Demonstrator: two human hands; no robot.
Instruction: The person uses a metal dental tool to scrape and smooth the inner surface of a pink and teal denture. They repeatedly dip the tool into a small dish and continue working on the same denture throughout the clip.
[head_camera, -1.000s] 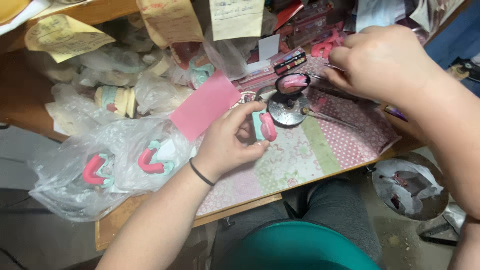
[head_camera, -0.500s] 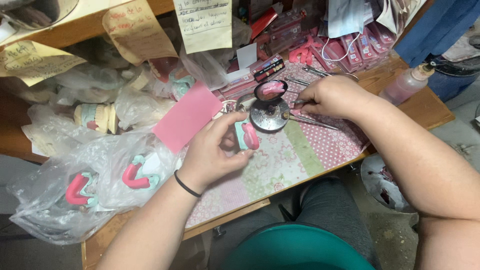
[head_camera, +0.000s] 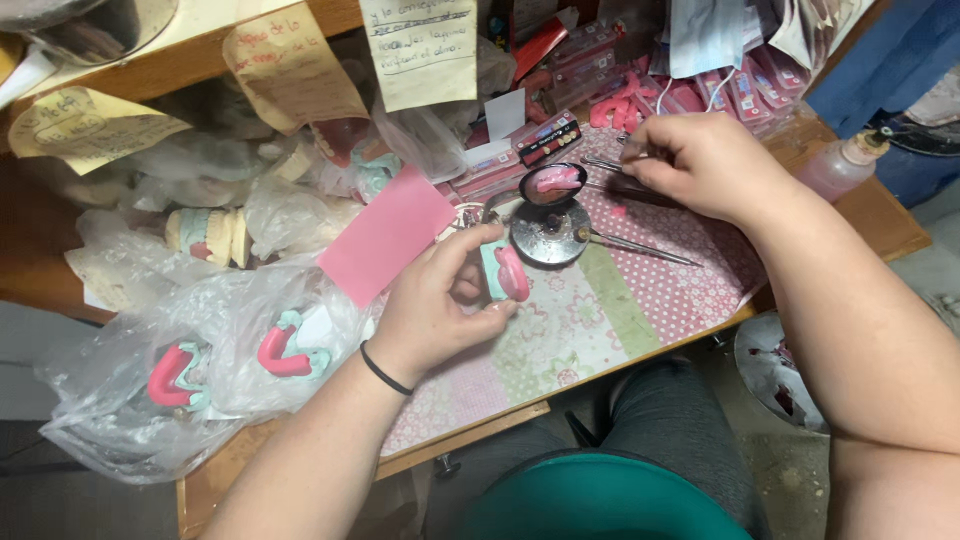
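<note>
Dental cast, teal with a pink wax rim, pinched on edge in the left hand, grip closed on it between thumb and fingertips, just above the patterned cloth on the near part of the bench. Black band around that wrist. To the left, clear plastic bags with two more pink-and-teal casts inside.

Best held steady with the wax rim turned up and toward the tool side, wrist resting on the cloth, thumb clear of the pink rim so soft wax stays unmarked.

Just beyond the cast, a round metal stand, and above it a small ladle with pink wax in its bowl. Beside the stand, a flat pink wax sheet and a long thin probe lying on the cloth.

Farther back, right hand, grip closed around a slim metal instrument whose tip points toward the ladle. Better a light pen-style hold, only a little wax on the tip, and a short path across to the rim.

Farthest: paper notes, a squeeze bottle.
</note>
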